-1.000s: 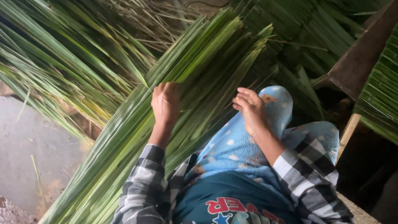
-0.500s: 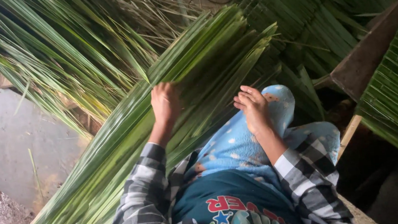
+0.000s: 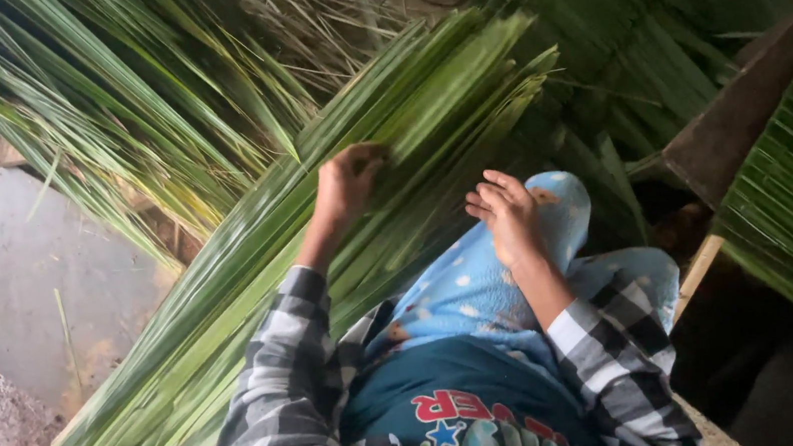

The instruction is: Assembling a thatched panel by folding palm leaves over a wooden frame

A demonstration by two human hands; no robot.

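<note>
Leaf bundle [image 3: 254, 291] and wooden board [image 3: 754, 98] hem the hands; bare floor [image 3: 9, 271] lies left.

Left fingertips [image 3: 371, 161] buried among leaves [image 3: 403, 111]

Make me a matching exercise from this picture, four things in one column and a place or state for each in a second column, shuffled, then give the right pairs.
Things:
1. left hand
2. right hand
3. leaf bundle
4. checked sleeves

Places or states:
A. slanting across the lap, tips towards upper right
B. fingers curled into the leaves
C. on both forearms
D. resting on the blue spotted cloth at the bundle's edge

Pairs: 1-B, 2-D, 3-A, 4-C
</note>
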